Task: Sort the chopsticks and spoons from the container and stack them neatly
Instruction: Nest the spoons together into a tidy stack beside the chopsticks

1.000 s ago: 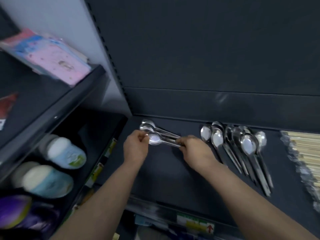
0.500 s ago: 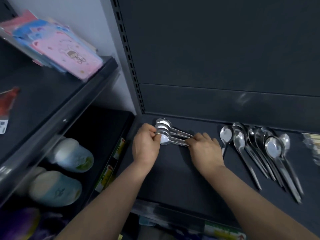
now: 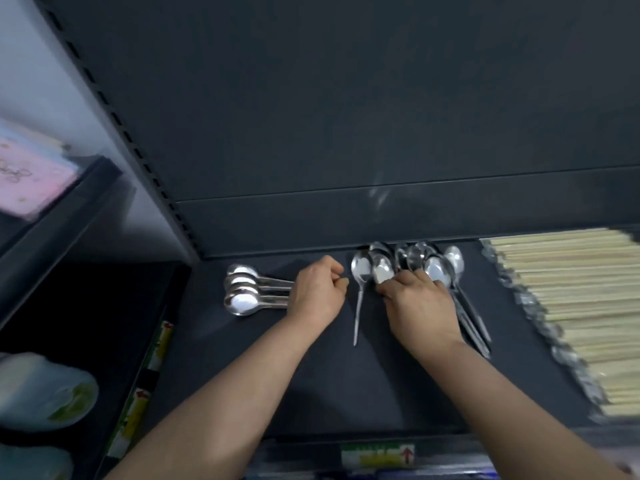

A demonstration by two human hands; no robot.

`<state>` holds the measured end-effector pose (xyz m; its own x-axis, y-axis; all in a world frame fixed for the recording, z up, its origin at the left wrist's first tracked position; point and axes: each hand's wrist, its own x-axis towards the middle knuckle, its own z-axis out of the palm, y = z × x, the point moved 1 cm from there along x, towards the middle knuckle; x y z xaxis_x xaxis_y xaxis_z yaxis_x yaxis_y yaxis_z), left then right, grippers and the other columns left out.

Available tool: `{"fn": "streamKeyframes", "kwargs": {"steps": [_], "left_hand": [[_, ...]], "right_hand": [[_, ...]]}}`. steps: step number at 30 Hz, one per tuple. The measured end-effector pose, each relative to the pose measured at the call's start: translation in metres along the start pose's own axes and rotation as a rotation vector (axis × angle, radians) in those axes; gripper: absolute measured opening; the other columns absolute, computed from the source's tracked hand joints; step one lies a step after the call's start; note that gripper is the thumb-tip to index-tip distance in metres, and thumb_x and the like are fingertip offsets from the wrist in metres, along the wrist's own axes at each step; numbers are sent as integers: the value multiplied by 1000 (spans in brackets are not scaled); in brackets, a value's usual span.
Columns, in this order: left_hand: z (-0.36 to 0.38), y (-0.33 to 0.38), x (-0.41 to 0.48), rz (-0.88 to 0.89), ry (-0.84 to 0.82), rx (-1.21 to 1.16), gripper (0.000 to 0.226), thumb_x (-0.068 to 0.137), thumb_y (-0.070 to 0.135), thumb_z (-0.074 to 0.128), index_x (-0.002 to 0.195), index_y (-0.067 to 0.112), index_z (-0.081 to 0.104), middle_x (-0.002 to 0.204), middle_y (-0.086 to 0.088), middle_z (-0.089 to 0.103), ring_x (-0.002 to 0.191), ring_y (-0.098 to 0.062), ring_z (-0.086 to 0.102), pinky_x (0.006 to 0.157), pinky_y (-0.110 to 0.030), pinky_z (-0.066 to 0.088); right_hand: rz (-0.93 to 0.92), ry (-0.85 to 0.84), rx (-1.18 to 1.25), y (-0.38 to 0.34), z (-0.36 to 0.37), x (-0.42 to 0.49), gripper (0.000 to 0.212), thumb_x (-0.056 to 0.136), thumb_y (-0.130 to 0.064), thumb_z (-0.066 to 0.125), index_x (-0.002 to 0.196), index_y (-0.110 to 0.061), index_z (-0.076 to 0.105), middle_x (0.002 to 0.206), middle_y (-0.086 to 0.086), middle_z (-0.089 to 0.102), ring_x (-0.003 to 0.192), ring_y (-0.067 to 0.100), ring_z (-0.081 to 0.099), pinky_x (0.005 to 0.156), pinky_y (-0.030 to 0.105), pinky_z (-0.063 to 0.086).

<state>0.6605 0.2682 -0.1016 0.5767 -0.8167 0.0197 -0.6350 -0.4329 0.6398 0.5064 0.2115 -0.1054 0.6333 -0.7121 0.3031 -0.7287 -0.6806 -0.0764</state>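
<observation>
A neat stack of steel spoons (image 3: pixel 242 291) lies on the dark shelf (image 3: pixel 311 375), bowls to the left. My left hand (image 3: pixel 317 294) sits over their handle ends with its fingers curled into a fist; I see nothing gripped in it. Further right, several loose spoons (image 3: pixel 434 266) fan out by the back wall. My right hand (image 3: pixel 420 304) covers their necks, its fingers curled down round them. One single spoon (image 3: pixel 360 270) lies apart between my hands, handle toward me. Wrapped wooden chopsticks (image 3: pixel 568 306) are stacked at the right.
A slotted upright post (image 3: pixel 138 154) bounds the shelf on the left. Beyond it, the neighbouring shelves hold a pink packet (image 3: pixel 27 178) and pale rounded items (image 3: pixel 38 393). Price labels (image 3: pixel 377 457) run along the front edge.
Both hands left the stacked spoons' bowl end. My left hand slid right to the handle ends, and my right hand moved over onto the loose spoons. The view swung right, showing the chopsticks.
</observation>
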Motion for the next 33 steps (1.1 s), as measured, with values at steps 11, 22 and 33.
{"fn": "streamKeyframes", "kwargs": {"steps": [11,22,33], "left_hand": [[31,40,41,-75,-69,184,24,97,16,49,118,14,60,121,-12,61,112,-30,56,83,-33,42],[22,40,20,-131,-47,-167,18,90,19,62,73,23,59,87,-2,70,85,-24,67,80,-41,56],[48,55,21,-182,-33,62,13,93,19,53,90,11,62,104,-11,69,100,-32,62,80,-34,47]], "right_hand": [[112,-111,76,50,-3,-25,29,81,-11,62,100,-31,72,94,-5,67,96,22,59,71,32,41],[284,-362,769,23,-14,-5,27,98,-40,46,115,-24,61,91,-4,71,82,16,67,73,29,52],[639,-267,944,88,-6,-15,32,98,-18,41,129,-15,47,82,0,65,69,19,62,65,39,55]]}}
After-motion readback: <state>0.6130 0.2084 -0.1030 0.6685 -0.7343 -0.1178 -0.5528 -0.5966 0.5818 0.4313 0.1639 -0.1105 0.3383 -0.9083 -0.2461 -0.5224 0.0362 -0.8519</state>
